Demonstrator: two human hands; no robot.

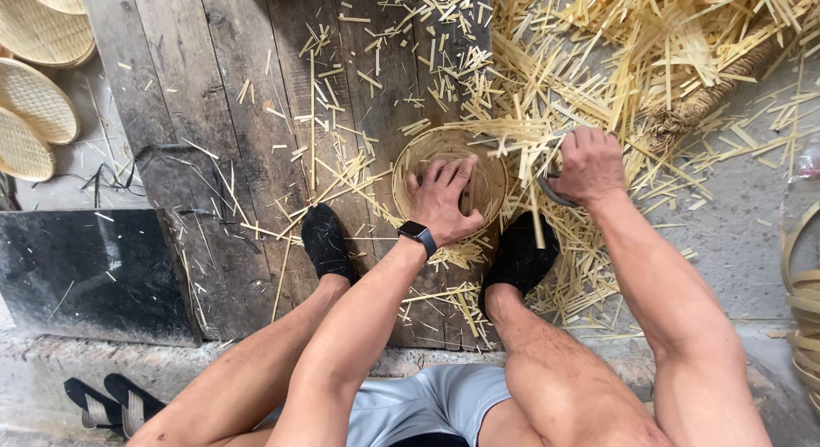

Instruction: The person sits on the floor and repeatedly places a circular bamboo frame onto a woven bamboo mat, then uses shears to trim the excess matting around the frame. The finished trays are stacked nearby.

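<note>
**Hands on a small woven basket, blade at its rim**

Left hand [442, 197] lies palm-down inside a small round woven basket [418, 161], fingers spread loosely and pressing on the weave; a dark watch [418, 236] sits on that wrist. The basket rests mouth-up on a dark wooden board [213, 114], between the person's two black shoes [325, 242], and being round it has no clear long axis. Loose bamboo strips stick out from its right rim and point mostly rightward and down. Nothing lies inside it apart from the hand.

Right hand [588, 163] is curled into a tight fist just beside the basket's right edge, closed around the handle of a curved dark blade [553, 193], of which only a short arc shows below the knuckles. How the blade meets the rim is hidden by the strips.

Pale bamboo offcuts [598, 62] litter the board and pile thickly at the upper right. Several flat woven trays [34, 97] are stacked at the far left, well apart from the hands. Part of a larger basket frame [803, 302] shows at the right edge, and a pair of sandals [111, 402] sits at the lower left.
</note>
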